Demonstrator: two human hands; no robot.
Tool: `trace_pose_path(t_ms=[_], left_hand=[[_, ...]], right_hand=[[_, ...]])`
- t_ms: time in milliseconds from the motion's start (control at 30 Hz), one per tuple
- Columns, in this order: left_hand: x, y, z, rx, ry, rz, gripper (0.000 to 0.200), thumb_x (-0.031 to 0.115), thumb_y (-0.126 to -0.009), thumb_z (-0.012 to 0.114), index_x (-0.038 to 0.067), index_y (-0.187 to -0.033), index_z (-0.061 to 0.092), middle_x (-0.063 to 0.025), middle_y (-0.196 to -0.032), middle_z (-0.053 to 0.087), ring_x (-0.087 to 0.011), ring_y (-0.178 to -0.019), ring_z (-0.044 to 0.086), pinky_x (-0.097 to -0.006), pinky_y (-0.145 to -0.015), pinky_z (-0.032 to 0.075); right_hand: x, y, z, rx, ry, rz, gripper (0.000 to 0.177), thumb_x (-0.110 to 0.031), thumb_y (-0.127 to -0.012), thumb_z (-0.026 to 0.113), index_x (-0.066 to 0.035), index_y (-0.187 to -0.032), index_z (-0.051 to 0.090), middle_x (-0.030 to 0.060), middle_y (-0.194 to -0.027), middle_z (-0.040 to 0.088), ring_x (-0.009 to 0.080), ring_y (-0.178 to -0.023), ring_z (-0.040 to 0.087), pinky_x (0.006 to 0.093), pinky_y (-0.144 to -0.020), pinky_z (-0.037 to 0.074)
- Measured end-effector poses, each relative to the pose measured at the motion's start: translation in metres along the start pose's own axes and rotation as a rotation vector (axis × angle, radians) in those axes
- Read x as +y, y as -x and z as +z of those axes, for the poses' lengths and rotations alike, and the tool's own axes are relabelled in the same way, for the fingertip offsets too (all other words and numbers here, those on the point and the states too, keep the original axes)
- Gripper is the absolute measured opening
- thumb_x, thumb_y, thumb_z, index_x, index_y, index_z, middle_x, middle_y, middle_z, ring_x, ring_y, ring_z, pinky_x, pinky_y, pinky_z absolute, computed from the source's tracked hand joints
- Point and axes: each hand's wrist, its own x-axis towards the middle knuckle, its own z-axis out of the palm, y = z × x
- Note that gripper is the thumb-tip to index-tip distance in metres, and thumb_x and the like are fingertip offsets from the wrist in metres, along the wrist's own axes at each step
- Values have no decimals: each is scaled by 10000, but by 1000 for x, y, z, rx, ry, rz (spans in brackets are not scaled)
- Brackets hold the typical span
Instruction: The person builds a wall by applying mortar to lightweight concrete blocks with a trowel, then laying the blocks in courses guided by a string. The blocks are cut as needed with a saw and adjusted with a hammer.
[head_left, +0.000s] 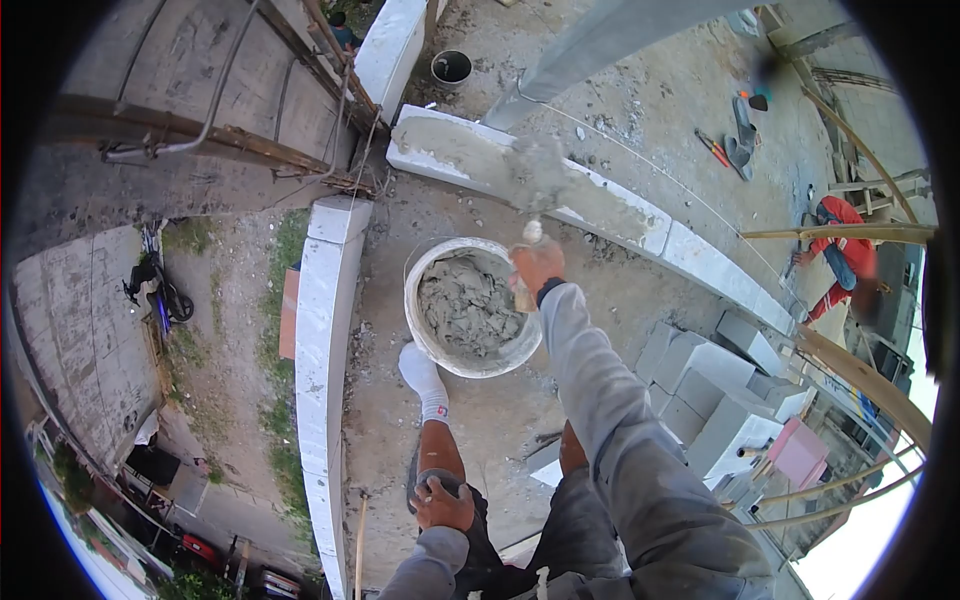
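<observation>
My right hand (540,265) is closed around the handle of a trowel (533,231). Grey mortar covers its blurred blade, which reaches over a low course of white blocks (650,222) topped with wet mortar (450,140). Just beside that hand, a white bucket (410,305) holds a thick heap of mortar (465,300). My left hand (443,504) lies on my bent knee, fingers spread and nothing in them. A white-socked foot (424,380) is planted close to the bucket.
Another white block wall (325,400) runs along the left. Loose blocks (700,375) are stacked at right near a pink container (797,452). A dark bucket (451,68) and a grey post (600,50) stand beyond the wall. A person in red (835,250) crouches far right.
</observation>
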Motion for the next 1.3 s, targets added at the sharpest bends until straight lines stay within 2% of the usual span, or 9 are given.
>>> trace_pose_path(t_ms=[533,633,700,833,933,1033,1100,1167,1300], left_hand=[[-10,-7,-8,6,-39,36,654,384,-738,586,10,-1243,405,-287,-1274,364,-481,-1175,337,-512,-954,338],[-13,-9,-4,70,-76,64,653,409,-723,594,16,-1217,426,-230,-1233,414,-441,-1125,400,-502,-910,376],[-12,-8,-7,64,-61,58,649,408,-725,592,17,-1216,428,-227,-1231,413,-439,-1122,400,-505,-909,374],[-13,-8,-8,24,-28,50,655,401,-729,584,12,-1231,422,-281,-1262,384,-481,-1162,350,-514,-941,350],[-9,-5,-2,52,-69,64,639,402,-731,590,17,-1215,428,-233,-1243,402,-441,-1131,391,-506,-913,369],[-9,-4,-1,60,-82,35,643,401,-734,588,18,-1223,422,-242,-1250,398,-446,-1144,382,-503,-920,365],[-7,-2,-2,41,-73,30,654,402,-734,589,20,-1236,414,-252,-1254,395,-450,-1155,374,-498,-934,357],[-9,-1,2,55,-83,50,652,400,-733,592,20,-1233,416,-255,-1251,399,-452,-1150,378,-497,-932,358],[-10,3,10,115,-109,75,631,390,-725,603,22,-1209,432,-260,-1234,415,-454,-1124,399,-501,-910,372]], right_hand=[[-9,31,111,48,-425,130,104,-61,-703,512,28,-753,498,147,-604,558,241,-427,563,338,-382,444],[11,17,127,15,-135,-253,135,-87,-685,522,36,-740,509,169,-606,574,265,-451,577,350,-431,462],[-4,23,128,2,-185,-4,135,-62,-709,555,21,-791,488,126,-634,549,214,-418,542,334,-369,434],[-13,25,131,-34,-206,-14,148,-79,-707,561,33,-778,496,122,-605,551,213,-418,548,334,-379,440],[3,5,123,15,-154,-87,220,-123,-670,530,77,-763,539,180,-535,570,290,-494,602,360,-496,479],[20,-14,128,-104,117,-557,231,-118,-671,520,96,-759,530,197,-551,573,293,-461,594,364,-501,484],[-32,12,104,-119,-30,-53,252,-113,-670,514,113,-781,536,212,-559,574,302,-456,596,369,-523,490],[-20,-10,99,-303,271,-199,286,-110,-671,508,131,-823,537,230,-599,585,305,-476,607,365,-549,497],[-54,-2,96,-213,124,-63,308,-123,-673,514,128,-849,546,237,-638,604,299,-534,628,361,-590,502]])
